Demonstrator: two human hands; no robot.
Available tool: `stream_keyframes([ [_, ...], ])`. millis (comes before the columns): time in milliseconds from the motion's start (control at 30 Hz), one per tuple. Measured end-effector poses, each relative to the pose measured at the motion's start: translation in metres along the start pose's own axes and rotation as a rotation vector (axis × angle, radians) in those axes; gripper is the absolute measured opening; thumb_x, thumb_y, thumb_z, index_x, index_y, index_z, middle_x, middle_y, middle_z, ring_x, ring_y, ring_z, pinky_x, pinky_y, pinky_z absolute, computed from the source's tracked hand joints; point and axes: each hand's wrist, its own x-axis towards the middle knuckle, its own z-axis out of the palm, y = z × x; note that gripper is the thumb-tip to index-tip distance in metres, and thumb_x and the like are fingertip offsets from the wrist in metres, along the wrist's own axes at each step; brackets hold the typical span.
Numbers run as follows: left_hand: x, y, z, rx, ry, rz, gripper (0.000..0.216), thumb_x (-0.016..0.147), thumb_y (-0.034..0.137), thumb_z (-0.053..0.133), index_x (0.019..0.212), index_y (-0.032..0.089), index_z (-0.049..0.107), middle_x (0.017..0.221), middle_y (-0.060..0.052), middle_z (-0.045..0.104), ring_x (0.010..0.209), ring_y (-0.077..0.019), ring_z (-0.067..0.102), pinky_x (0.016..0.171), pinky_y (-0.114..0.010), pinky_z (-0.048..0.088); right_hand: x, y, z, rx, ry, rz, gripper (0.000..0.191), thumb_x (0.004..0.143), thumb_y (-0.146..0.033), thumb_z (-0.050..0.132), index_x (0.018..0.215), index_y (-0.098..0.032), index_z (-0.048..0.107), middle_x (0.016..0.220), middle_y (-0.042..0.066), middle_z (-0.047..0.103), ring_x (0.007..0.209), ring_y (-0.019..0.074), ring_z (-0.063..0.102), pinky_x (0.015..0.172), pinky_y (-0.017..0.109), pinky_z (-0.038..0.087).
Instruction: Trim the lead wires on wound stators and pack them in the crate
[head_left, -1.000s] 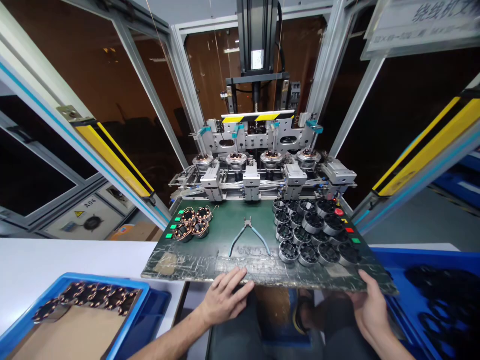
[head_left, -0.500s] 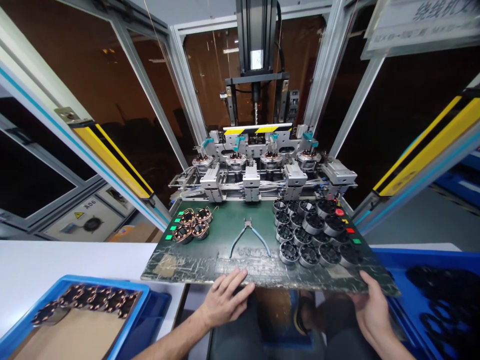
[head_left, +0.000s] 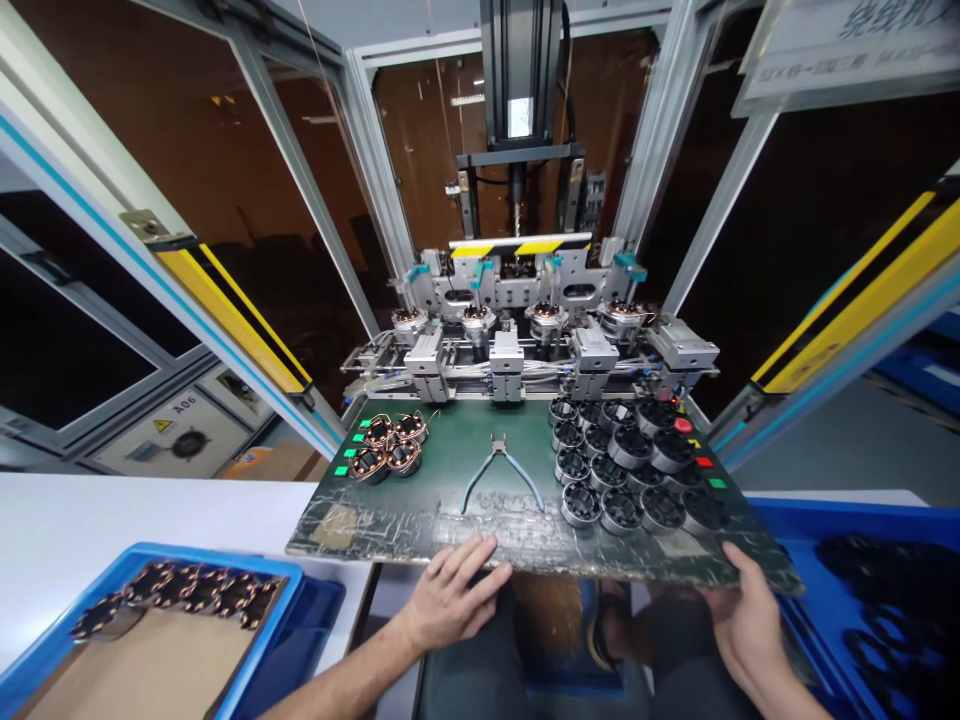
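My left hand [head_left: 455, 592] lies palm down with its fingers spread on the front edge of the green board [head_left: 457, 535]. At the board's right front corner is my right hand [head_left: 750, 620], its thumb on the edge and stretched away from the fingers, which are partly hidden underneath. Neither hand holds a loose part. Between and beyond them lie blue-handled pliers [head_left: 501, 470] with spread handles. Several copper-wound stators [head_left: 386, 447] sit at the left of the board. Rows of black-and-silver unwound stator cores [head_left: 619, 465], some stacked, stand at the right.
Behind the board stands a winding machine [head_left: 510, 365] with stator cores in its fixtures and a striped plate [head_left: 521, 246] above. Yellow bars [head_left: 236, 320] flank it. A blue bin [head_left: 289, 590] with wound stators is at left; another blue bin [head_left: 787, 560] with black parts is at right.
The machine's striped plate has risen slightly above the fixtures. The view has shifted a little. Both hands, the pliers and the stators stay in place.
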Motion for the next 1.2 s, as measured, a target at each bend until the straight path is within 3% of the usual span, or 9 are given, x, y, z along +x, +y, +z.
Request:
stream_keyframes([
  [167,-0.0001,-0.0006,-0.0005,0.031,-0.006,0.010,0.063,0.089,0.043,0.091,0.150,0.039,0.079,0.174,-0.004,0.064,0.168,-0.0263,0.050,0.137,-0.039,0.033,-0.0003,-0.0020,-0.0004,-0.005,-0.001,0.026,0.064,0.060,-0.055,0.097,0.113,-0.022,0.080,0.116,0.007,0.085,0.123,0.0420,0.079,0.100,0.058,0.071],
  [333,0.0013,-0.0005,-0.0012,0.054,-0.007,0.015,0.065,0.086,0.045,0.092,0.149,0.039,0.079,0.174,-0.003,0.064,0.170,-0.0275,0.047,0.138,-0.039,0.033,-0.0019,-0.0021,0.0010,0.009,-0.001,-0.009,0.060,0.062,-0.052,0.096,0.113,-0.024,0.079,0.117,0.005,0.085,0.119,0.0378,0.080,0.099,0.054,0.071],
  [500,0.0025,0.0003,-0.0012,0.010,0.010,0.002,0.056,0.092,0.043,0.089,0.148,0.037,0.081,0.177,-0.003,0.062,0.168,-0.0233,0.050,0.141,-0.039,0.029,-0.0024,-0.0022,0.0020,0.023,0.004,-0.004,0.058,0.062,-0.051,0.097,0.111,-0.024,0.080,0.113,0.004,0.085,0.112,0.0353,0.080,0.100,0.054,0.071],
  [667,0.0036,0.0001,-0.0004,-0.028,0.023,-0.011,0.053,0.095,0.039,0.087,0.147,0.035,0.081,0.180,-0.003,0.057,0.165,-0.0222,0.053,0.142,-0.039,0.025,-0.0025,-0.0026,0.0028,0.030,0.008,0.007,0.064,0.058,-0.054,0.099,0.112,-0.025,0.082,0.117,0.003,0.084,0.115,0.0349,0.079,0.101,0.052,0.071],
  [900,0.0052,0.0003,-0.0030,-0.029,0.021,-0.011,0.052,0.095,0.040,0.088,0.146,0.034,0.081,0.183,-0.003,0.053,0.165,-0.0218,0.052,0.142,-0.038,0.026,-0.0029,-0.0013,0.0026,0.023,0.003,0.007,0.060,0.063,-0.054,0.097,0.112,-0.023,0.082,0.115,0.005,0.085,0.118,0.0376,0.080,0.102,0.055,0.070],
  [1200,0.0007,-0.0001,0.0015,-0.008,0.017,-0.003,0.058,0.091,0.041,0.090,0.148,0.036,0.080,0.174,-0.005,0.064,0.165,-0.0244,0.054,0.139,-0.038,0.031,-0.0006,0.0007,0.0006,0.018,0.002,-0.013,0.059,0.064,-0.052,0.096,0.112,-0.023,0.080,0.118,0.005,0.085,0.125,0.0380,0.079,0.105,0.054,0.070],
])
